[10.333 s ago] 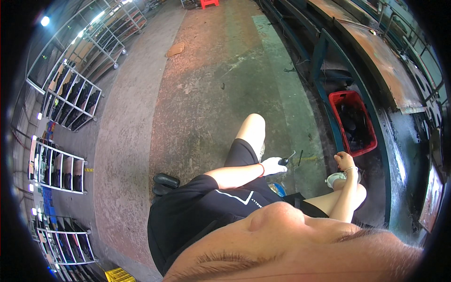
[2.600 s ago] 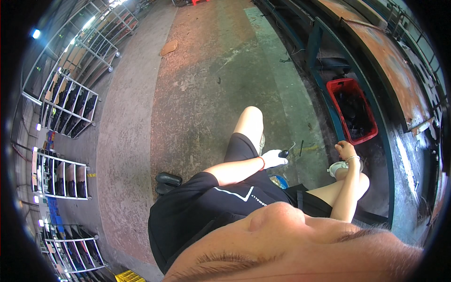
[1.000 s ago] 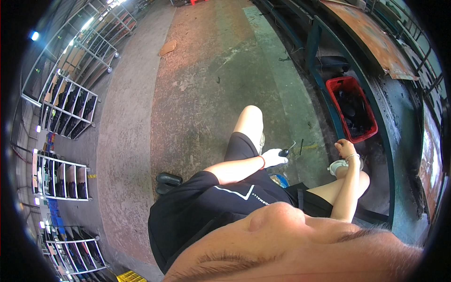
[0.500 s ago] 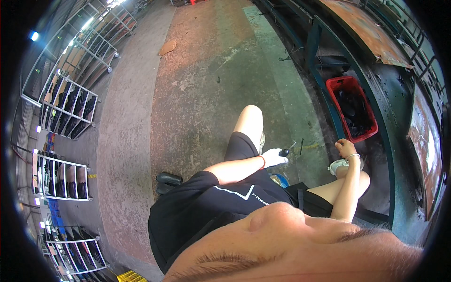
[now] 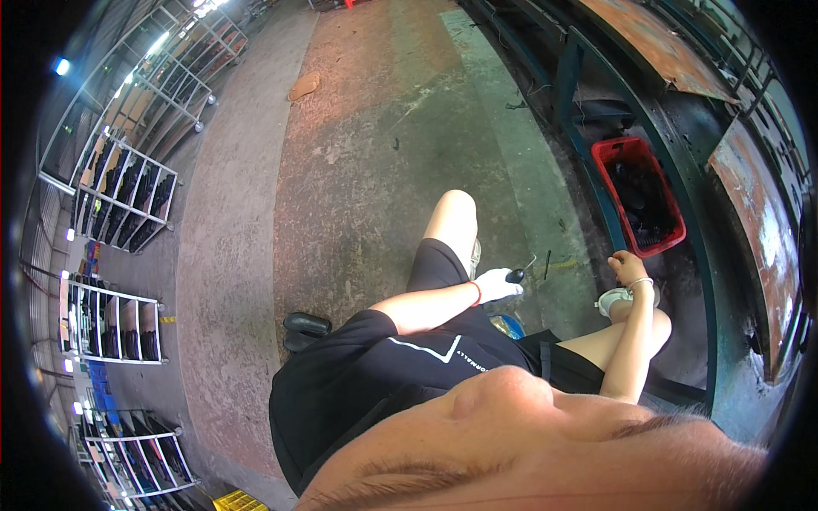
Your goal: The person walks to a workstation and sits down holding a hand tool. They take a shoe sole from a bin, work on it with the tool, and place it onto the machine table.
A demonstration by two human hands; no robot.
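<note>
My left hand (image 5: 497,286), in a white glove with a red band at the wrist, is closed round the black handle (image 5: 515,276) of a hook tool. The tool's thin bent metal tip (image 5: 533,261) points away over the floor. My bare right hand (image 5: 629,268), with a bracelet at its wrist, has its fingers loosely curled and nothing visible in them. It is beside the dark green metal frame (image 5: 615,223), just below a red plastic basket (image 5: 637,253) that has dark pieces inside. A thin dark rod (image 5: 547,265) lies on the floor between my hands.
Rusty metal plates (image 5: 748,226) lie along the frame at the right. Wheeled racks (image 5: 115,319) with dark pieces line the left side. A pair of black shoes (image 5: 307,324) sits left of me. A flat brown piece (image 5: 304,85) lies on the floor, and a yellow crate (image 5: 239,501) stands lower left.
The rusty plates at the right have shifted along the frame, toward the far end. Both my hands and the hook tool have stayed in the same place.
</note>
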